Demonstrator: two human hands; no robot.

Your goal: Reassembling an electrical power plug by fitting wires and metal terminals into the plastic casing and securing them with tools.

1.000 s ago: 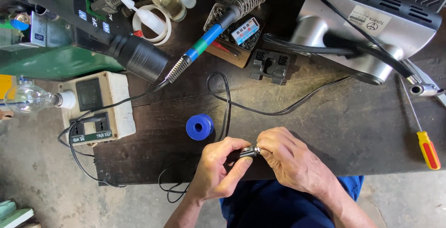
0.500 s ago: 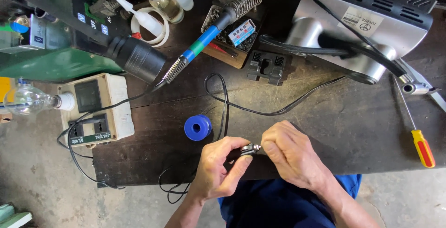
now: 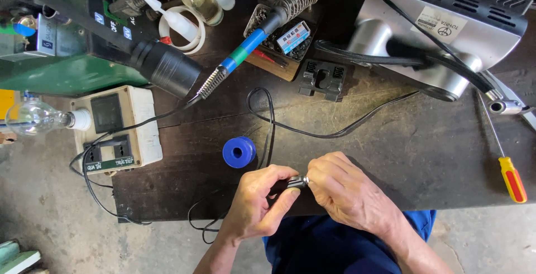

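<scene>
In the head view, low in the middle of the frame, the left hand (image 3: 258, 204) and the right hand (image 3: 347, 195) met at the near edge of the dark workbench (image 3: 391, 157). Both pinched a small black plug with a metal tip (image 3: 294, 183) between fingers and thumb, one hand at each end. A black cable (image 3: 268, 123) ran up from it. A blue solder spool (image 3: 239, 152) stood just above the left hand. A red-handled screwdriver (image 3: 509, 173) lay at the right edge.
</scene>
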